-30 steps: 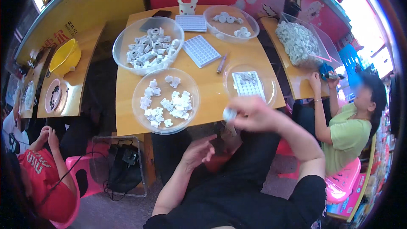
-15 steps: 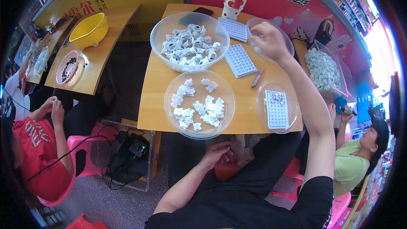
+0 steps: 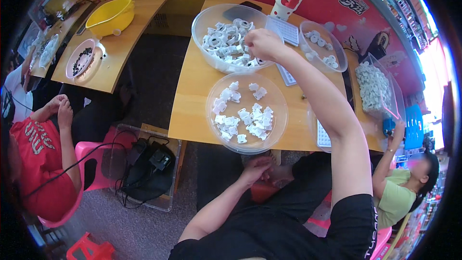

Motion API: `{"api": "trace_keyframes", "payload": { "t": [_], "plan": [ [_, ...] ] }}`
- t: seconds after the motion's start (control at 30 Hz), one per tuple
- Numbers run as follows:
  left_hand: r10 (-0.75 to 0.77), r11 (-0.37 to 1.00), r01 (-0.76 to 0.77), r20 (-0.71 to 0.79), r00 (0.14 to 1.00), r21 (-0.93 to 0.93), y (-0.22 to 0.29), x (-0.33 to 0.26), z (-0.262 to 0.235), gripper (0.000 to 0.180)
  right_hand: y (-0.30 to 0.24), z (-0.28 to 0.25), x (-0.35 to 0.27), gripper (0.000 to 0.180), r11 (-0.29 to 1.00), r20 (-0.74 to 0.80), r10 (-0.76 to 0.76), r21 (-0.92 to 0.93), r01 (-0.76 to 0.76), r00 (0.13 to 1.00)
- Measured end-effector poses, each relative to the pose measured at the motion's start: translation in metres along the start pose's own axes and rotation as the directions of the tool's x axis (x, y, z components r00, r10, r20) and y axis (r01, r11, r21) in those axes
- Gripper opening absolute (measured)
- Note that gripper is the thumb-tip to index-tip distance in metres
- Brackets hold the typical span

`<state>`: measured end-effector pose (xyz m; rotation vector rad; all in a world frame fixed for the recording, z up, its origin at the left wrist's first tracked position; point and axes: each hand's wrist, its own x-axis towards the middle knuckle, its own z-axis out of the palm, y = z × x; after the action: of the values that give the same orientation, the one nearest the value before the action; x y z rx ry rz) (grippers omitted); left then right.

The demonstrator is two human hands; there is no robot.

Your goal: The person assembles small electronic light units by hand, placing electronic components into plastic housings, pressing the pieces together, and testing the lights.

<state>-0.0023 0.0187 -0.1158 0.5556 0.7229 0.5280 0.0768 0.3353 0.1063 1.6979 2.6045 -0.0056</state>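
My right hand (image 3: 265, 45) reaches across the table to the right rim of a large clear bowl (image 3: 202, 50). Its fingers are bent together over the white plastic parts (image 3: 224, 41) heaped inside; whatever they grip is hidden. Nearer me stands a shallower round clear tub (image 3: 281, 108) with small white plastic pieces (image 3: 259, 120) in loose clusters. Below the table's front edge, over my lap, my left hand (image 3: 257, 169) has its fingers curled, and I cannot make out anything in them.
A round clear container (image 3: 342, 62) with white rings stands at the back right, near a spotted tumbler (image 3: 288, 0). Light trays (image 3: 288, 31) lie partly under my forearm. A bin of white parts (image 3: 373, 79) is farther right. People sit on both sides.
My right hand has moved left from the round container at the back right to the large bowl. My left hand stays over my lap. The whole view has shifted slightly.
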Motion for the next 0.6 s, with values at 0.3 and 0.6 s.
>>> {"api": "trace_keyframes", "payload": {
  "t": [0.3,0.6],
  "plan": [
    [0.032,0.998,-0.038,0.113,0.993,0.049,0.015,-0.022,0.002,0.036,-0.027,-0.042,-0.186,0.013,0.894,-0.688,-0.126,0.234,0.383,0.715],
    [0.501,0.818,-0.326,0.31,0.808,-0.474,0.085,-0.081,0.074,0.055,-0.072,0.013,-0.341,0.032,0.943,-0.675,-0.263,-0.028,0.332,0.689]
  ]
}}
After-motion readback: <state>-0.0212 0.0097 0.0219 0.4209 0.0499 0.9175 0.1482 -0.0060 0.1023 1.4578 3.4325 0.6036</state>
